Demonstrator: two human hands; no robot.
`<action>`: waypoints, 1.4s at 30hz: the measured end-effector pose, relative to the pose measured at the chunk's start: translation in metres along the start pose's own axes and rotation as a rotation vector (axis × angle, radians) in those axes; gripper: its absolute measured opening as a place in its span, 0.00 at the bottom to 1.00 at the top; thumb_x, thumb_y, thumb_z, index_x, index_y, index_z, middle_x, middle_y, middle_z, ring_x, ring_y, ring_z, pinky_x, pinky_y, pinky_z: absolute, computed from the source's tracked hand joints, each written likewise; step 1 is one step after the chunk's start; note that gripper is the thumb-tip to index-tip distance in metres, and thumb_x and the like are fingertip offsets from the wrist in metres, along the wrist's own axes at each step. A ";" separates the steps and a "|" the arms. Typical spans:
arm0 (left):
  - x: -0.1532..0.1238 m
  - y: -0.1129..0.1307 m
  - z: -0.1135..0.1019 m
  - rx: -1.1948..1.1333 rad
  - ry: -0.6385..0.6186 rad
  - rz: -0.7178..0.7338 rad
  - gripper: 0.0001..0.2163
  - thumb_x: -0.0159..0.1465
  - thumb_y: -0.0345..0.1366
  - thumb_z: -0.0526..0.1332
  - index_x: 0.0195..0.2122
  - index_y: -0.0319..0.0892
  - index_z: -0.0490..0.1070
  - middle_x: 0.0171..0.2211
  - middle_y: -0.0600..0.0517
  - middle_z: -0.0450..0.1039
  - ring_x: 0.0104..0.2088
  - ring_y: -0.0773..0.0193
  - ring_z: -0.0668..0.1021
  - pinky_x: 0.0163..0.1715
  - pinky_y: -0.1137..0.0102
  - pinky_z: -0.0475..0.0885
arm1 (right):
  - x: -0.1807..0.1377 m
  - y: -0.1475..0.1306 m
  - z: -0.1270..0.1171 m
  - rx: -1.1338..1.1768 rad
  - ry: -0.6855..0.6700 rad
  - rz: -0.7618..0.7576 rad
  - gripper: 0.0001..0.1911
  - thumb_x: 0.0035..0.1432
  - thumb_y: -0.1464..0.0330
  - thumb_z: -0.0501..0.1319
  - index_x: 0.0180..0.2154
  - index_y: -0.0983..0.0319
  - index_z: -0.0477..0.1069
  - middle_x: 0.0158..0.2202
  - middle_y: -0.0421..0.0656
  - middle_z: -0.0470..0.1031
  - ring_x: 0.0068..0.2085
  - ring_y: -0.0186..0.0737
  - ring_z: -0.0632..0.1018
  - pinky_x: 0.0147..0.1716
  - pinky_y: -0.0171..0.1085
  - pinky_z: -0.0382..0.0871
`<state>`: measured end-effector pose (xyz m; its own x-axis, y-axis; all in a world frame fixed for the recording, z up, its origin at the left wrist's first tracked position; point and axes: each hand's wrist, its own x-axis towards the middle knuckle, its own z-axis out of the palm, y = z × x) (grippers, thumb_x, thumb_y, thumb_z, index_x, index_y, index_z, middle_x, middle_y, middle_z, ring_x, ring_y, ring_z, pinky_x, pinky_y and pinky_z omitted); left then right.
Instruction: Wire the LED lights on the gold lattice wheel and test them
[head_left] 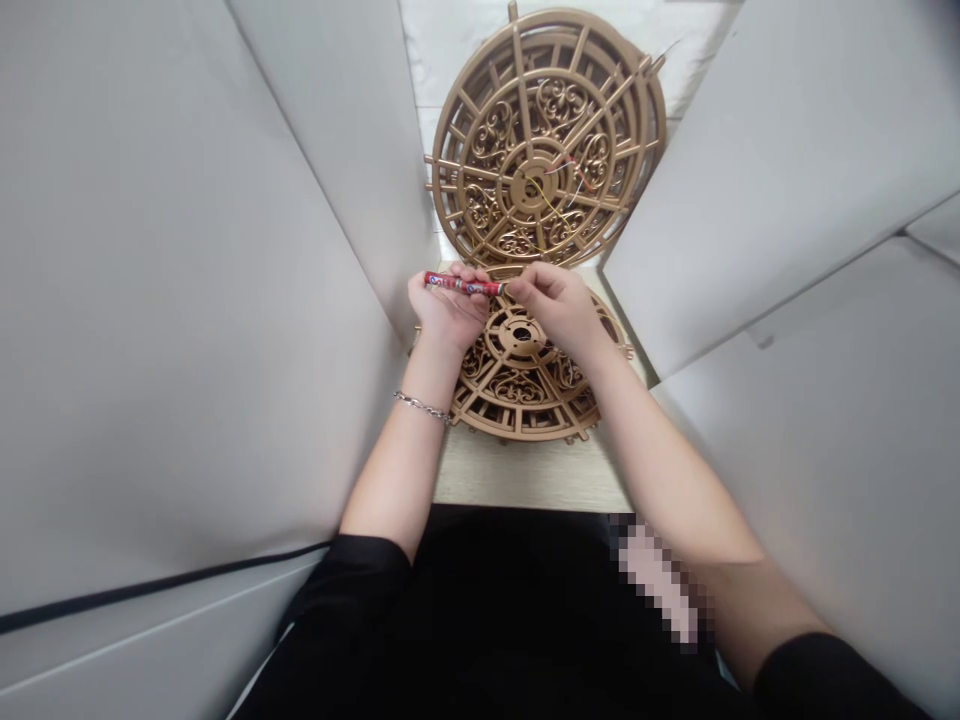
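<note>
My left hand (444, 308) is closed around a red pen-like tool (463, 285) held level over a gold ornate round frame (525, 385) lying flat on the wooden table. My right hand (551, 305) is pinched at the tool's right tip, just above the frame's round hub. A thin chain bracelet (421, 405) circles my left wrist.
A second gold round frame (546, 140) with thin coloured wires at its centre stands tilted behind the first. Tall grey-white panels (187, 300) wall in both sides. A strip of pale wooden table (525, 478) shows at the front. A black cable (150, 585) runs lower left.
</note>
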<state>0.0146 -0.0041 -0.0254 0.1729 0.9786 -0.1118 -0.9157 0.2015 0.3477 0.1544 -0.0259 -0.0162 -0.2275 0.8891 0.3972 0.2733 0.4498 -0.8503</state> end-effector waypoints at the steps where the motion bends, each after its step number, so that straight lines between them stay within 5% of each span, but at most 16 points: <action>1: 0.000 -0.001 0.000 0.012 -0.002 -0.001 0.15 0.58 0.42 0.41 0.20 0.41 0.57 0.15 0.52 0.61 0.19 0.69 0.71 0.12 0.79 0.61 | -0.002 0.001 0.001 -0.031 -0.003 -0.008 0.21 0.48 0.50 0.56 0.21 0.61 0.62 0.18 0.35 0.55 0.22 0.28 0.58 0.22 0.32 0.52; 12: -0.004 0.000 0.008 0.103 0.028 -0.040 0.18 0.59 0.43 0.39 0.19 0.41 0.57 0.16 0.51 0.61 0.20 0.69 0.71 0.12 0.80 0.61 | -0.005 0.010 0.004 -0.060 0.003 -0.010 0.15 0.51 0.55 0.57 0.25 0.61 0.66 0.19 0.35 0.60 0.23 0.29 0.60 0.25 0.32 0.53; 21: -0.009 0.000 0.011 0.072 -0.020 -0.120 0.18 0.60 0.44 0.39 0.19 0.41 0.56 0.12 0.55 0.56 0.16 0.71 0.68 0.09 0.82 0.57 | -0.005 0.009 0.002 0.159 -0.150 0.065 0.17 0.49 0.55 0.58 0.23 0.62 0.64 0.19 0.34 0.57 0.21 0.27 0.58 0.22 0.31 0.51; 32: -0.013 0.004 0.015 0.158 -0.007 -0.176 0.17 0.59 0.45 0.41 0.19 0.42 0.55 0.12 0.55 0.55 0.15 0.70 0.67 0.08 0.80 0.56 | -0.006 0.008 -0.002 0.112 -0.263 0.069 0.13 0.52 0.60 0.57 0.23 0.62 0.62 0.19 0.35 0.60 0.22 0.27 0.59 0.22 0.31 0.52; 42: -0.013 0.005 0.017 0.196 -0.049 -0.138 0.19 0.58 0.49 0.40 0.18 0.43 0.53 0.11 0.56 0.52 0.14 0.69 0.67 0.07 0.78 0.52 | -0.006 0.007 -0.001 0.103 -0.234 0.058 0.11 0.52 0.63 0.58 0.25 0.64 0.65 0.18 0.35 0.62 0.21 0.26 0.61 0.21 0.30 0.53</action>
<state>0.0140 -0.0148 -0.0066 0.3131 0.9412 -0.1267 -0.7953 0.3328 0.5068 0.1588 -0.0281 -0.0237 -0.4278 0.8639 0.2659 0.1986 0.3768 -0.9048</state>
